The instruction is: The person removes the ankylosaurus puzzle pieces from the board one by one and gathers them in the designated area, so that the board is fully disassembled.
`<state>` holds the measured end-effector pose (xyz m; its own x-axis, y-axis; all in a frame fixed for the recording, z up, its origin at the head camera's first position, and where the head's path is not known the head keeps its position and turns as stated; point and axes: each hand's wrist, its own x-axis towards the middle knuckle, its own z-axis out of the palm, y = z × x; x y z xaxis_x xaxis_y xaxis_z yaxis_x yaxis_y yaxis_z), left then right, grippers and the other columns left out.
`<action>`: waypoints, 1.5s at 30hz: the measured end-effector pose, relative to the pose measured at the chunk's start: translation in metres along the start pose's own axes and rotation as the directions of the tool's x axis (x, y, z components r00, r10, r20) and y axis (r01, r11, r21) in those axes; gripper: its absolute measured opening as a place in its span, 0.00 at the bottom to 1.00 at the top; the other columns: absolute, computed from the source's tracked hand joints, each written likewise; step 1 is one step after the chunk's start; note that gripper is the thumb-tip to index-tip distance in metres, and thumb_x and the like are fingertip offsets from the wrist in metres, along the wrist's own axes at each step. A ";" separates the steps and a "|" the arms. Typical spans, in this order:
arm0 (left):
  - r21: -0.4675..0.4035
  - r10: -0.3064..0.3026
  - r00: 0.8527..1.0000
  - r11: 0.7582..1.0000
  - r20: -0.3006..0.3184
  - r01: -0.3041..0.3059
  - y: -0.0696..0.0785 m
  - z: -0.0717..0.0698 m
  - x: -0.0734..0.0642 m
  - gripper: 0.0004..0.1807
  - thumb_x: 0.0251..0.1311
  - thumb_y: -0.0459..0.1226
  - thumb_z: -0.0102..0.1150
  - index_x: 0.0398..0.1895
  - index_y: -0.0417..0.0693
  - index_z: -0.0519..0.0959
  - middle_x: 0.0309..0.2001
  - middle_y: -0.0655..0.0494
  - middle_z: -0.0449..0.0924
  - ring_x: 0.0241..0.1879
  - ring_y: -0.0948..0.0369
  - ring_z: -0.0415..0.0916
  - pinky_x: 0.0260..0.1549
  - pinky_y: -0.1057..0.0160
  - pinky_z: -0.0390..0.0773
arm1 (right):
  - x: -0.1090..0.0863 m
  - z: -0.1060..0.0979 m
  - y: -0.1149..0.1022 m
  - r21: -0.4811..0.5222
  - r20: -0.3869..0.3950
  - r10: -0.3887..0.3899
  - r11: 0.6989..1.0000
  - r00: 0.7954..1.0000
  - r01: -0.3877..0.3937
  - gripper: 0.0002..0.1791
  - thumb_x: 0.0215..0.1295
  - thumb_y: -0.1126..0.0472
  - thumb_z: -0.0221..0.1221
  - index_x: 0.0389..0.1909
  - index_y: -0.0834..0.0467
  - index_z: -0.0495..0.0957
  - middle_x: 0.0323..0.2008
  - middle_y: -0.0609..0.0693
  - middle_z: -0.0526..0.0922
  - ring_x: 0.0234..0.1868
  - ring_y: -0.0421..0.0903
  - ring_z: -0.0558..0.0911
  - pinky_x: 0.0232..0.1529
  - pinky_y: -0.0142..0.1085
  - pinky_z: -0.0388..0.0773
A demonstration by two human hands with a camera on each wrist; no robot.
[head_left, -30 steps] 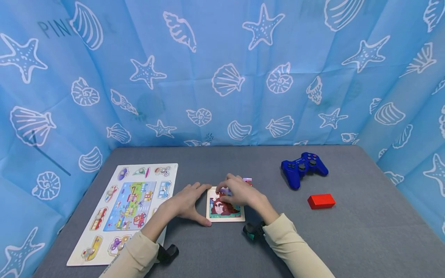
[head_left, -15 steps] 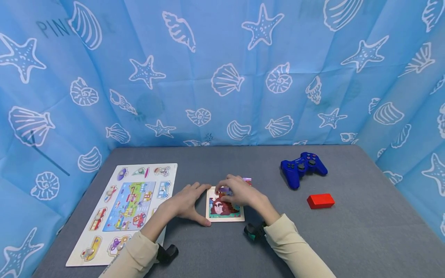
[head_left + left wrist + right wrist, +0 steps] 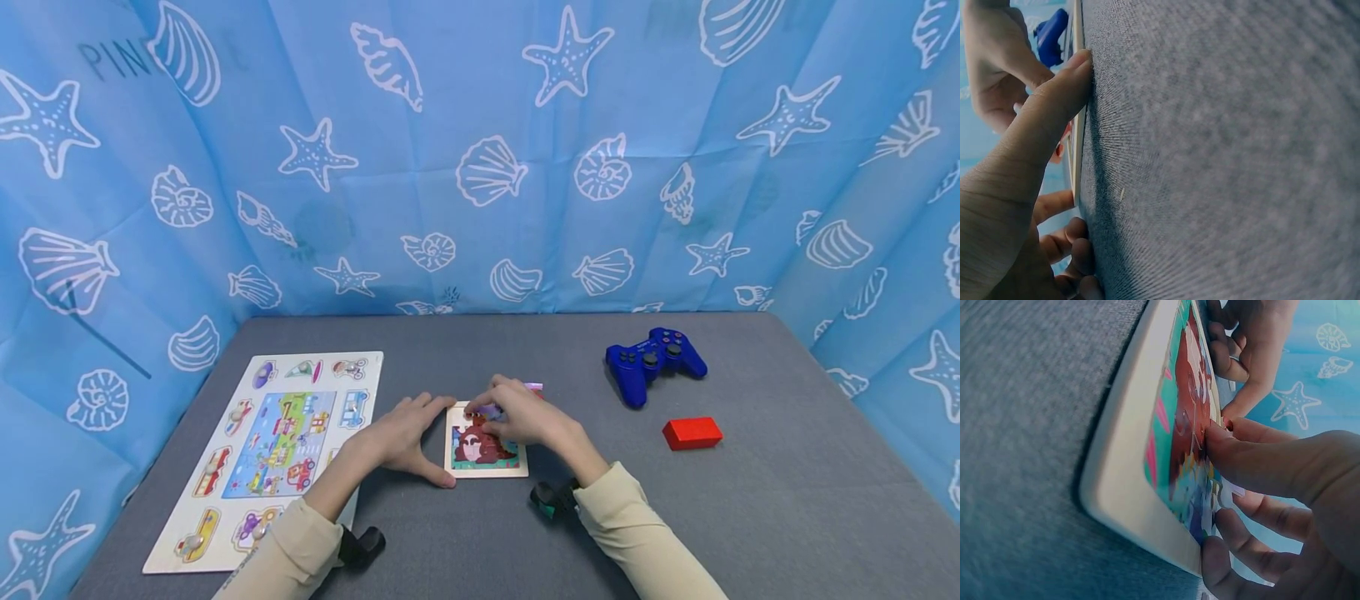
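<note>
We see little change over the last second: the right grip (image 3: 517,414) has shifted only slightly rightward, while the left grip (image 3: 401,432) stays put. We take this as a fine adjustment, with the piece probably not yet seated. The small puzzle (image 3: 472,450) lies on the bench (image 3: 465,550) between the two grips. Our left one is spread wide, thumb and index finger bracing the puzzle's near and far left corners. Our right one is narrow, thumb and curled fingers seemingly pinching a puzzle piece (image 3: 1230,492) over the puzzle's far part, though the fingers hide much of it.
</note>
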<state>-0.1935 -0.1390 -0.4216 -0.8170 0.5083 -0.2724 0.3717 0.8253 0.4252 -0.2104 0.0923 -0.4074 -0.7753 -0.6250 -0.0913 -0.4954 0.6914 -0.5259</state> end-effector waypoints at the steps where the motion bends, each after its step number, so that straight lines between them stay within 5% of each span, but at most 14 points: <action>1: 0.001 0.002 1.000 1.000 0.000 -0.002 0.000 0.000 0.000 0.61 0.41 0.65 0.78 0.78 0.55 0.60 0.65 0.49 0.71 0.61 0.49 0.69 0.61 0.42 0.73 | 0.000 0.000 0.000 0.001 0.002 0.000 1.000 1.000 0.000 0.16 0.68 0.64 0.65 0.56 0.53 0.86 0.41 0.53 0.78 0.37 0.45 0.67 0.40 0.37 0.63; 16: -0.002 0.003 1.000 1.000 0.004 -0.003 -0.001 -0.001 0.000 0.61 0.41 0.64 0.79 0.78 0.55 0.60 0.64 0.48 0.71 0.61 0.49 0.70 0.61 0.42 0.73 | -0.002 0.000 0.002 0.013 -0.040 -0.027 1.000 0.999 0.027 0.27 0.63 0.76 0.62 0.63 0.58 0.79 0.46 0.56 0.81 0.41 0.47 0.76 0.41 0.36 0.74; 22: -0.007 0.004 1.000 1.000 0.003 -0.004 -0.001 0.000 0.000 0.61 0.41 0.64 0.78 0.78 0.55 0.60 0.65 0.49 0.71 0.60 0.50 0.69 0.61 0.42 0.73 | -0.002 0.001 0.003 0.032 -0.062 -0.012 0.999 0.998 0.014 0.19 0.65 0.72 0.65 0.57 0.59 0.81 0.46 0.55 0.83 0.46 0.48 0.80 0.48 0.43 0.80; 29: -0.006 0.005 1.000 1.000 0.005 -0.005 -0.002 0.000 0.000 0.61 0.41 0.64 0.78 0.78 0.55 0.60 0.65 0.49 0.70 0.60 0.49 0.69 0.61 0.42 0.73 | -0.002 0.001 0.003 0.024 -0.056 -0.020 0.999 0.998 0.022 0.18 0.65 0.70 0.65 0.56 0.59 0.83 0.45 0.54 0.83 0.47 0.48 0.80 0.48 0.41 0.80; 38: -0.003 0.005 1.000 1.000 0.001 -0.005 -0.001 0.001 0.000 0.61 0.41 0.65 0.78 0.78 0.56 0.60 0.65 0.49 0.70 0.60 0.50 0.69 0.61 0.42 0.73 | -0.001 0.000 0.005 0.048 -0.038 -0.014 0.999 0.999 0.016 0.20 0.64 0.72 0.65 0.58 0.61 0.84 0.40 0.54 0.82 0.35 0.45 0.71 0.33 0.29 0.66; 45: -0.003 -0.004 1.000 1.000 0.008 0.004 0.000 0.000 0.000 0.61 0.41 0.65 0.78 0.78 0.56 0.60 0.66 0.49 0.70 0.60 0.50 0.69 0.61 0.42 0.73 | -0.002 0.000 0.004 0.026 -0.047 -0.029 0.999 0.998 0.030 0.21 0.65 0.72 0.65 0.59 0.60 0.83 0.40 0.53 0.83 0.36 0.46 0.73 0.33 0.29 0.66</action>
<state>-0.1934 -0.1394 -0.4214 -0.8146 0.5074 -0.2810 0.3674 0.8263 0.4270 -0.2112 0.0962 -0.4099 -0.7781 -0.6270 -0.0363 -0.5083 0.6627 -0.5499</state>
